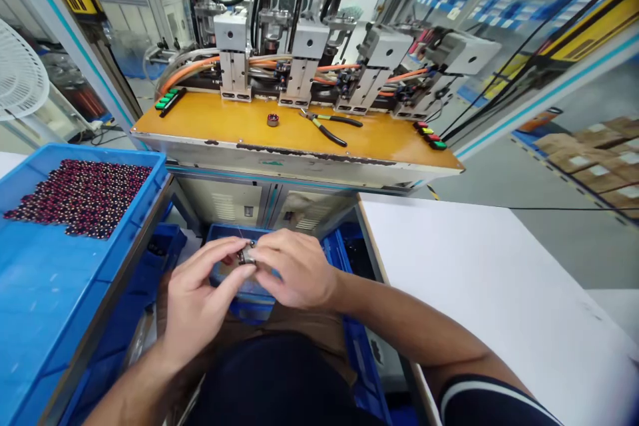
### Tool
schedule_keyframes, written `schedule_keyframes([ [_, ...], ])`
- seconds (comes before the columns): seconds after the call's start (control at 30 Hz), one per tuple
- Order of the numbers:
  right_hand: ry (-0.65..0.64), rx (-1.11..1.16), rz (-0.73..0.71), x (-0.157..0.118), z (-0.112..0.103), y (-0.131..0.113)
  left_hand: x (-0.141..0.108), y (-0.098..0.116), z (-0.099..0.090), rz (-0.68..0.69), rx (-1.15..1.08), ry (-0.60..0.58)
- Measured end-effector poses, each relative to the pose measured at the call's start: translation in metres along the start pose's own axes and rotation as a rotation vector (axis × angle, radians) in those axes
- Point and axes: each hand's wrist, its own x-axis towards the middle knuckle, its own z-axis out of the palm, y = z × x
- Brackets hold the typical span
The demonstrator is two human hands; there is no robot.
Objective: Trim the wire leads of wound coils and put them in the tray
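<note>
Above my lap, both hands meet at a small round metallic part, largely covered by fingers. My left hand pinches it between thumb and forefinger from the left. From the right, my right hand has its fingers closed against the same part. A blue bin lies below the hands. On the yellow machine bench, a similar-sized small round part with a reddish top stands alone. Beside it lie pliers with green and black handles, jaws pointing left.
A large blue tray at left holds many small dark-red parts. Ahead stands a machine with several grey heads over a yellow bench. Green buttons sit at its left end, coloured ones at its right. A white tabletop extends right.
</note>
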Motion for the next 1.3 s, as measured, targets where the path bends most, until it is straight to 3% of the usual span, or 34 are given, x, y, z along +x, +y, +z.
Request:
schedule_keyframes([
  [0.07,0.009,0.2,0.181,0.004,-0.003,-0.006,-0.002,-0.001,-0.002,0.013,0.0,0.0],
  [0.23,0.067,0.48,0.337,0.015,-0.007,-0.015,-0.003,0.002,-0.004,0.023,-0.037,-0.01],
  [0.43,0.11,0.551,0.506,0.011,-0.004,-0.018,0.0,0.001,-0.002,-0.113,-0.293,-0.048],
  [0.57,0.061,0.567,0.665,0.0,-0.022,-0.012,-0.002,0.0,-0.004,-0.065,-0.233,-0.021],
  [0.63,0.029,0.436,0.731,-0.004,-0.039,-0.008,-0.002,-0.001,-0.007,-0.003,-0.13,-0.011],
  [0.7,0.005,0.183,0.577,-0.003,-0.056,-0.005,0.0,-0.001,-0.009,0.073,-0.017,-0.026],
  [0.8,-0.082,-0.153,-0.063,0.009,-0.068,-0.003,0.004,0.0,-0.008,0.165,0.077,-0.093],
  [0.87,-0.165,-0.269,-0.396,0.018,-0.065,-0.001,0.005,0.003,-0.006,0.196,0.088,-0.135],
  [0.93,-0.247,-0.317,-0.511,0.025,-0.057,0.003,0.002,0.005,-0.006,0.197,0.083,-0.161],
  [0.97,-0.283,-0.309,-0.491,0.026,-0.052,0.004,0.001,0.006,-0.007,0.19,0.075,-0.164],
  [1.03,-0.342,-0.223,-0.318,0.025,-0.044,0.002,-0.003,0.006,-0.009,0.166,0.053,-0.162],
  [1.13,-0.406,0.112,0.178,0.023,-0.037,-0.009,-0.007,0.004,-0.013,0.158,0.017,-0.157],
  [1.2,-0.517,0.392,0.476,0.028,-0.038,-0.012,-0.007,0.002,-0.016,0.178,0.005,-0.165],
  [1.27,-0.621,0.513,0.614,0.04,-0.042,0.0,-0.007,0.0,-0.018,0.202,-0.004,-0.166],
  [1.3,-0.602,0.452,0.625,0.048,-0.045,0.014,-0.006,-0.001,-0.018,0.208,-0.01,-0.159],
])
